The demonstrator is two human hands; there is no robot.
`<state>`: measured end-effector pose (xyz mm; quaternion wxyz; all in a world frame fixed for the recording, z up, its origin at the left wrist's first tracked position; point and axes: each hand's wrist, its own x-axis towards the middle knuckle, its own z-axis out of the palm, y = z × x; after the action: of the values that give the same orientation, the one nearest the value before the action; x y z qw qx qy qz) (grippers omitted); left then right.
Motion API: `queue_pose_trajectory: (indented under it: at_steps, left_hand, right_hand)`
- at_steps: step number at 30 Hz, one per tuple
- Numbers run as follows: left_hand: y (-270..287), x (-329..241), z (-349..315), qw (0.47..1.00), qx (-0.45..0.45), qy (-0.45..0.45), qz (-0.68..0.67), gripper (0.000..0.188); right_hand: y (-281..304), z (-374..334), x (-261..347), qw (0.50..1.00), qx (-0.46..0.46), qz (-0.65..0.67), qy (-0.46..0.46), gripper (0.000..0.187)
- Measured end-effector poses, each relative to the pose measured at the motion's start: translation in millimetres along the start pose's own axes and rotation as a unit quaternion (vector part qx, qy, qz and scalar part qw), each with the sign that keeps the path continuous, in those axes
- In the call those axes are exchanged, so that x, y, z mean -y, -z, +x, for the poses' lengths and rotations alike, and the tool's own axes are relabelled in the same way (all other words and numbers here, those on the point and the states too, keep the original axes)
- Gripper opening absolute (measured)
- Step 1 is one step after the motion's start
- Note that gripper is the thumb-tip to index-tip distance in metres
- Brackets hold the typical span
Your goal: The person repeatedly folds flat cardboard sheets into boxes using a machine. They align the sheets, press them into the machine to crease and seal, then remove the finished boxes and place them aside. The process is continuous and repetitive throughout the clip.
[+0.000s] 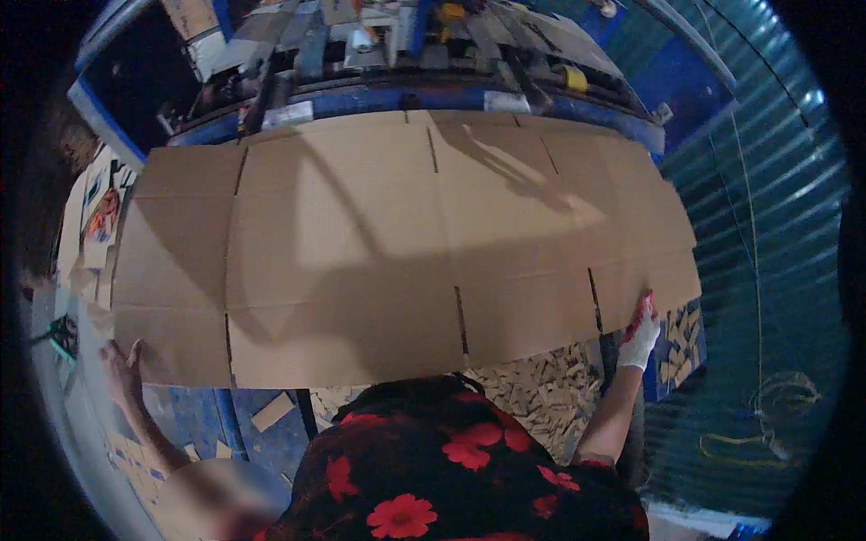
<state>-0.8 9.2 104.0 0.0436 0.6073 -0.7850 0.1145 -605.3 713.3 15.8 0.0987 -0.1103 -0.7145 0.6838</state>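
A wide brown cardboard sheet [361, 225], creased and cut with several dark slots, spreads across in front of me. At its near left corner is my bare left hand [124, 363], its thumb over the sheet and its fingers along the left edge. My right hand [640, 332], in a white glove with red on the fingers, grips the near edge toward the right corner. The thumb lies on top, and the fingers beneath are hidden. Shadows fall across the sheet, whose far edge meets a blue machine [415, 96].
Cardboard scraps [550, 392] lie heaped below the sheet's near edge. A corrugated metal wall [767, 234] runs along the right, with a yellowish cord [735, 439] low beside it. Blue machine panels [677, 90] stand at the far right. More loose cardboard pieces [135, 464] lie at lower left.
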Motion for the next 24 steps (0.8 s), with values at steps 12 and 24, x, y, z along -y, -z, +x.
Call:
queue_pose_trajectory:
  at_steps: [12, 24]
  left_hand:
    - [40.5, 5.9, -11.4, 0.969, -0.167, -0.144, -0.111, 0.037]
    - [6.0, -69.9, -46.4, 0.545, -0.303, 0.057, -0.78, 0.039]
  right_hand:
    - [-16.0, -25.0, -9.5, 0.991, -0.022, 0.086, -0.097, 0.038]
    - [-57.7, -40.6, -22.8, 0.997, -0.006, -0.022, 0.069, 0.086]
